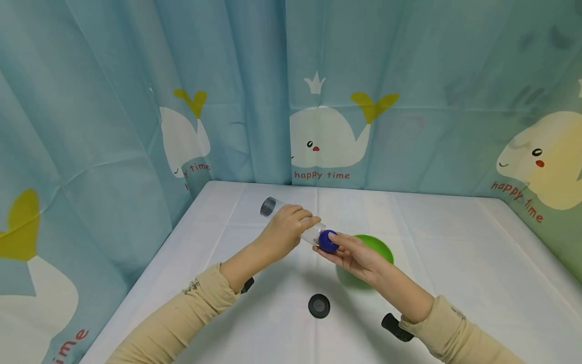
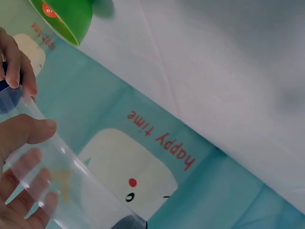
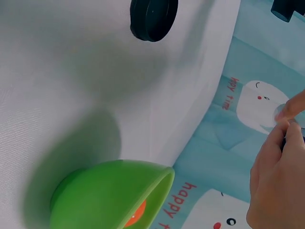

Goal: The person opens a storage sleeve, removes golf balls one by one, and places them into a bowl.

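Note:
A clear plastic tube [image 1: 312,233], with a dark cap [image 1: 268,207] on its far end, is held slantwise above the table. My left hand [image 1: 286,228] grips it round the middle, and the fingers show through the clear wall in the left wrist view. At the tube's near end, my right hand [image 1: 356,258] pinches a round blue thing [image 1: 328,241], thumb on top and fingers below. Whether this is a ball or a lid I cannot tell. Behind the right hand stands a green bowl [image 1: 379,247]; a round orange thing [image 3: 137,214] lies inside it.
A round black lid [image 1: 319,306] lies on the white-covered table [image 1: 454,263], in front of the hands. Blue curtain [image 1: 254,101] printed with whales hangs along the back and sides of the table.

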### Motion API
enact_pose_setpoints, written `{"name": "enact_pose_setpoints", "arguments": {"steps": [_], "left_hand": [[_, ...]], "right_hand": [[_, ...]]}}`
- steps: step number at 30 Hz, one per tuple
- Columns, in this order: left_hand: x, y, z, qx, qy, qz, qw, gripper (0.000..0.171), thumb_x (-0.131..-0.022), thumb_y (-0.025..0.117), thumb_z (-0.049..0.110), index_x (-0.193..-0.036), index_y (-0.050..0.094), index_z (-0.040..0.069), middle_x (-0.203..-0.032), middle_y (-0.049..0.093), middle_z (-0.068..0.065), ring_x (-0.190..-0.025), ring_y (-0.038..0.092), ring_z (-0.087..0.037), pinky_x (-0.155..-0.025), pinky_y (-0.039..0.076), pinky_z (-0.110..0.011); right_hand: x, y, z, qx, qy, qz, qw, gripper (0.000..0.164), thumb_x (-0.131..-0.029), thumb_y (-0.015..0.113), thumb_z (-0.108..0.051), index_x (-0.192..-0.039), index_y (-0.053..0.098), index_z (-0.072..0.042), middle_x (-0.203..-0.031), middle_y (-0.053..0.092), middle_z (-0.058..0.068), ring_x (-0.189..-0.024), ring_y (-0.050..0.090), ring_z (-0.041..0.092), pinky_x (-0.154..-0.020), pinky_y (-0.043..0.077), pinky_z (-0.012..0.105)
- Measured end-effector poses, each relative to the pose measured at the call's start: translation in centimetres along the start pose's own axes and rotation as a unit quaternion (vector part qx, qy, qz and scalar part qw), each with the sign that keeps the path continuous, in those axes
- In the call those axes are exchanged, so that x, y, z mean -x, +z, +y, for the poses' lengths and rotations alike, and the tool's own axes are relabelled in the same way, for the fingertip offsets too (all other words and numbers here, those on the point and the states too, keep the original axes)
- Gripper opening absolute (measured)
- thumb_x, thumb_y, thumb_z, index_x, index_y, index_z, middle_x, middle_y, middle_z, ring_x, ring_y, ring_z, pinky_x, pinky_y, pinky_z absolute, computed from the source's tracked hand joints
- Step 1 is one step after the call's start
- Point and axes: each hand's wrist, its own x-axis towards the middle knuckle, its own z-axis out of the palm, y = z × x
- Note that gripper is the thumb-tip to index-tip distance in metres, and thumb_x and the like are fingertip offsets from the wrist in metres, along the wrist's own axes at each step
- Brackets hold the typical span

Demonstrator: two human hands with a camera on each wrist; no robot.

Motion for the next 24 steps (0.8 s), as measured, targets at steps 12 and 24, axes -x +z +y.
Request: {"name": "enact_pose_setpoints", "arguments": {"steps": [12,24], "left_hand": [[0.22,0.40,0.05,0.000,-0.007,-0.012,0.9999,0.049,-0.070,0.076,-0.005,-0.114,0.067,0.014,-0.104,0.068,-0.002,-0.102,0.061,-0.020,-0.093,0.048,-0.033],[0.63,0.43,-0.44,0.022,-0.031,-0.012,0.9992,0.049,-0.068,0.075,-0.007,-0.113,0.067,0.011,-0.106,0.069,-0.004,-0.101,0.062,-0.021,-0.093,0.048,-0.034]], "right_hand": [[0.17,-0.47,-0.05,0.026,-0.003,0.009,1.000,0.066,-0.097,0.050,-0.009,-0.145,0.010,0.009,-0.109,0.057,0.016,-0.098,0.066,0.022,-0.091,0.051,0.027],[0.26,-0.79,-0.36,0.050,-0.002,0.007,0.999,0.061,-0.096,0.053,-0.008,-0.142,0.017,0.010,-0.115,0.057,0.017,-0.097,0.067,0.023,-0.091,0.051,0.028]]}}
